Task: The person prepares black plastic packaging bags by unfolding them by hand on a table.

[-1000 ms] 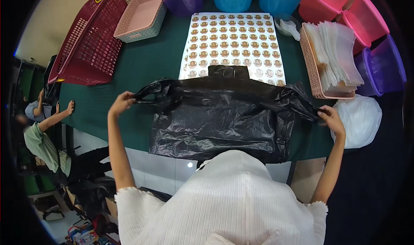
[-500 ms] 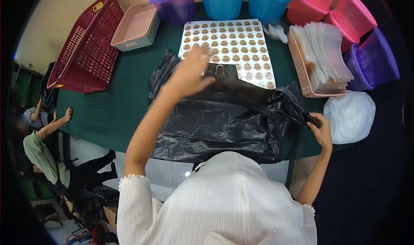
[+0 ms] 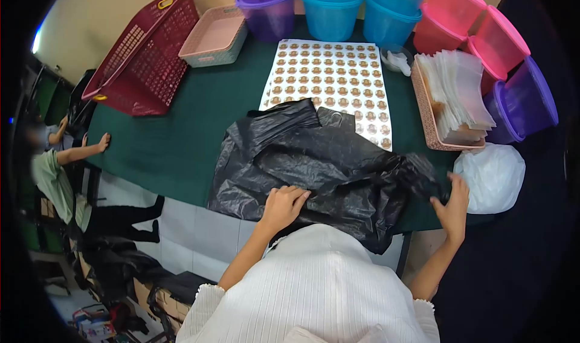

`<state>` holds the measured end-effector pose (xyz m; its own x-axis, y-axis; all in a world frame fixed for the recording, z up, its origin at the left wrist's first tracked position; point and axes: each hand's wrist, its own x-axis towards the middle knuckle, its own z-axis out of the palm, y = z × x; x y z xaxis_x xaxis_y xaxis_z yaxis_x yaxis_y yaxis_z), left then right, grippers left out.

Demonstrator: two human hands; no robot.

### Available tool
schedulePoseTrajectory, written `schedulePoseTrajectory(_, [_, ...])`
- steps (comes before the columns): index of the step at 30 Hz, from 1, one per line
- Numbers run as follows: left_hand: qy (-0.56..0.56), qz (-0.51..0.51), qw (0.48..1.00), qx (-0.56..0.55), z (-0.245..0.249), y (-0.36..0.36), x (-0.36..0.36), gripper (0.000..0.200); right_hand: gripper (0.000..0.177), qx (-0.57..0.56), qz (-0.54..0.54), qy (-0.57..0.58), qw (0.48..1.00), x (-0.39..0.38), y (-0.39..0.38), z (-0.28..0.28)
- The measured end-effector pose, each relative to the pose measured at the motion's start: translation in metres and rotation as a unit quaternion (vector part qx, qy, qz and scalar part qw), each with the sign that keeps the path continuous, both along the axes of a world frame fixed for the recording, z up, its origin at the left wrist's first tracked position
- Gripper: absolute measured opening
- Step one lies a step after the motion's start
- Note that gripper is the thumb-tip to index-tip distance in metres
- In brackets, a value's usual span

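Note:
A crumpled black plastic bag (image 3: 326, 161) lies across the near middle of the table, over the lower part of a sheet of round brown stickers (image 3: 329, 71). My left hand (image 3: 284, 210) is at the bag's near side, fingers curled together with the thumb against the plastic, apparently pinching it. My right hand (image 3: 453, 210) is beside the bag's bunched right end, its thumb and fingers apart and slightly blurred. Just right of that hand sits a white plastic bag (image 3: 492, 177).
A pink basket (image 3: 447, 145) holds clear plastic sleeves (image 3: 456, 95). Blue tubs (image 3: 331, 19), a purple tub (image 3: 266, 22) and pink tubs (image 3: 450, 7) line the back. A maroon basket (image 3: 145, 59) and shallow tray (image 3: 214, 38) stand left. Another person's hand (image 3: 104, 142) touches the table's left edge.
My left hand has moved from above the sticker sheet down to the bag's near side. The bag's far edge now lies lower and flatter. My right hand's fingers have spread from the bag's end.

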<state>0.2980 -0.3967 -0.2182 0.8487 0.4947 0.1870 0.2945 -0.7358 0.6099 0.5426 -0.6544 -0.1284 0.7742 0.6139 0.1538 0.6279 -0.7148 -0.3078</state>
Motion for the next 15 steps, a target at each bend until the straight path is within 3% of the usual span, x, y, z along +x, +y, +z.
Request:
schedulePoseTrajectory(2, [0.019,-0.002,1.000,-0.015,-0.014,-0.004,-0.002,0.017,0.062,0.062,0.071,-0.058,0.994,-0.006,0.038,0.023])
schedulePoseTrajectory(5, [0.019,0.013,0.999,-0.044,-0.030,-0.009,-0.001,0.019,0.058,0.051,0.177,-0.092,0.979,-0.014,0.087,0.027])
schedulePoseTrajectory(7, [0.014,0.027,0.997,-0.075,-0.028,-0.010,-0.001,0.020,0.046,0.039,0.231,-0.041,0.971,-0.009,0.116,0.015])
schedulePoseTrajectory(11, [0.044,0.060,0.985,-0.158,-0.023,-0.007,0.002,0.027,0.045,-0.197,0.240,0.063,0.948,0.007,0.180,-0.017])
schedulePoseTrajectory(13, [0.066,0.077,0.978,-0.182,-0.029,-0.001,0.004,0.030,0.063,-0.276,0.237,0.013,0.931,0.015,0.204,-0.052])
schedulePoseTrajectory(14, [0.086,0.093,0.970,-0.206,-0.034,0.003,0.005,0.033,0.063,-0.274,0.237,0.011,0.932,0.015,0.208,-0.060])
schedulePoseTrajectory(15, [0.090,0.090,0.964,-0.234,-0.038,0.006,0.005,0.048,0.075,-0.294,0.231,0.032,0.927,0.016,0.212,-0.065])
